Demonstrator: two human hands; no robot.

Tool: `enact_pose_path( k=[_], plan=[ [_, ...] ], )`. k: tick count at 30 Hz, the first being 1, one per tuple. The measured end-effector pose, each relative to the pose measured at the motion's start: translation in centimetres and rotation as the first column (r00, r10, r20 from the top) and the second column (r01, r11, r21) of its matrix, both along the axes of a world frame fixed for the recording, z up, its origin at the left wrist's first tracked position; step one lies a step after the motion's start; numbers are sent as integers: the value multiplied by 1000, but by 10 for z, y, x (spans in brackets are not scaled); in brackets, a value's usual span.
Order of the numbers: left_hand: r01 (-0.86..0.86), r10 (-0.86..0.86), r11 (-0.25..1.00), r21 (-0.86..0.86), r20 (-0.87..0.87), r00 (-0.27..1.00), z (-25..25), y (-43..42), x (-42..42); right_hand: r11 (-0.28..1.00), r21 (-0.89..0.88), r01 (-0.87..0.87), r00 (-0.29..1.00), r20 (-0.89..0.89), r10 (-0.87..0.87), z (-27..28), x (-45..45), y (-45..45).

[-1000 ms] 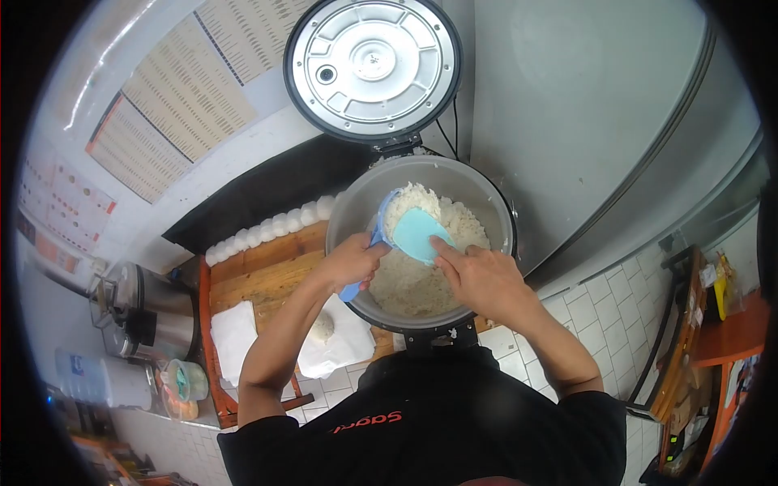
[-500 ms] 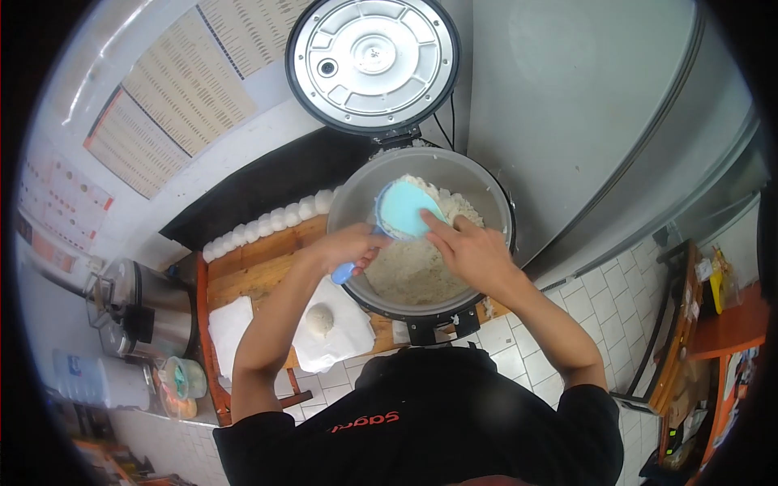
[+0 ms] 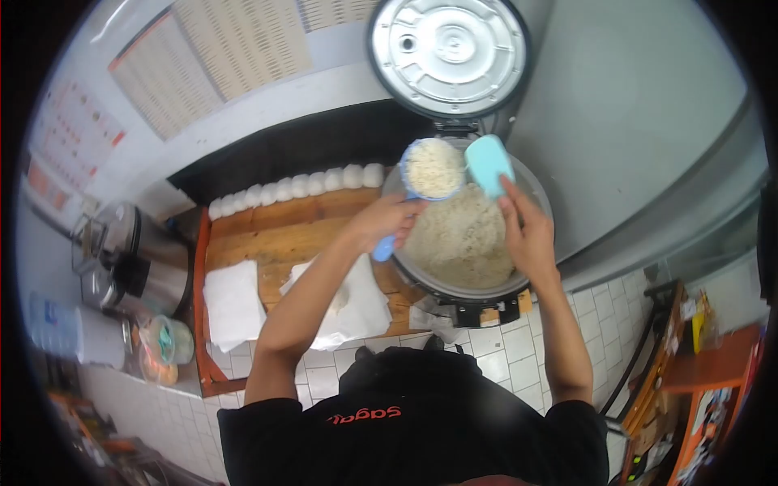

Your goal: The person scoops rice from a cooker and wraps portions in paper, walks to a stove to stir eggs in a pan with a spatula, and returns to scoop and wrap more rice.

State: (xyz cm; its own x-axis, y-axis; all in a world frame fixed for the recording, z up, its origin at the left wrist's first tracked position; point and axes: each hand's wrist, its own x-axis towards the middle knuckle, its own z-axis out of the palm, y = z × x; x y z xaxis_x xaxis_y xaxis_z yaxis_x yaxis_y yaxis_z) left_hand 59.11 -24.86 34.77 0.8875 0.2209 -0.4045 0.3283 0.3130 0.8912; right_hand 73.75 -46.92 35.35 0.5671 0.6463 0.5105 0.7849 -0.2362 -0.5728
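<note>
My left hand (image 3: 389,220) is closed round the blue handle of a round scoop (image 3: 410,197), which is full of white rice (image 3: 433,168) with a level top. My right hand (image 3: 527,231) grips a light turquoise paddle (image 3: 489,164), its blade just right of the scoop and apart from it. Both tools are over the back part of a large round cooker pot (image 3: 538,197). More rice (image 3: 463,235) lies in the pot below them. The cooker's lid (image 3: 450,50) stands open behind.
Left of the cooker is a wooden table (image 3: 271,234) with a row of white wrapped balls (image 3: 300,187) along its back edge. White sheets (image 3: 232,301) lie at its front; another stack (image 3: 362,304) bears a rice ball, partly behind my left arm. A grey fridge (image 3: 624,121) stands right.
The paddle has moved off the scoop to the right, showing level rice in the scoop. Both hands have moved up from the rice. The view has shifted, with more of the table showing.
</note>
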Motion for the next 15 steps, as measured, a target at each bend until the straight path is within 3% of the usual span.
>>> enact_pose_path(
  k=[1, 2, 5, 8, 9, 11, 12, 13, 14, 15],
  plan=[
    [-36, 38, 997, -72, 19, 999, 0, 1, -8, 998, 14, -64, 997, -49, 65, 2, -21, 11],
    [-55, 60, 992, -114, 39, 997, -4, 5, -19, 997, 61, -55, 994, 97, 49, -13, -23, 19],
    [-167, 190, 964, -206, 98, 977, -37, 21, -61, 994, -104, 27, 984, -170, -45, 10, -48, 35],
    [-316, 356, 905, -284, 100, 929, -40, 15, -130, 974, -91, -208, 973, 79, 216, 17, -129, 88],
    [-337, 393, 879, -337, 109, 913, -47, 17, -153, 898, -274, -344, 922, 82, 378, 0, -156, 107],
    [-479, 619, 714, -511, 140, 773, -71, 27, -207, 856, -378, -352, 929, -31, 368, -4, -213, 147],
    [-513, 711, 620, -594, 150, 687, -86, 32, -227, 825, -288, -486, 874, -172, 454, -7, -226, 164],
    [-609, 778, 559, -563, 103, 619, -111, 39, -253, 804, -219, -552, 832, -208, 514, -20, -237, 179],
    [-805, 876, 474, -357, 101, 471, -120, 41, -276, 813, -196, -549, 826, -273, 492, -18, -253, 186],
    [-897, 929, 369, -245, 117, 350, -141, 50, -303, 825, -182, -535, 822, -339, 458, -13, -270, 192]
  ],
)
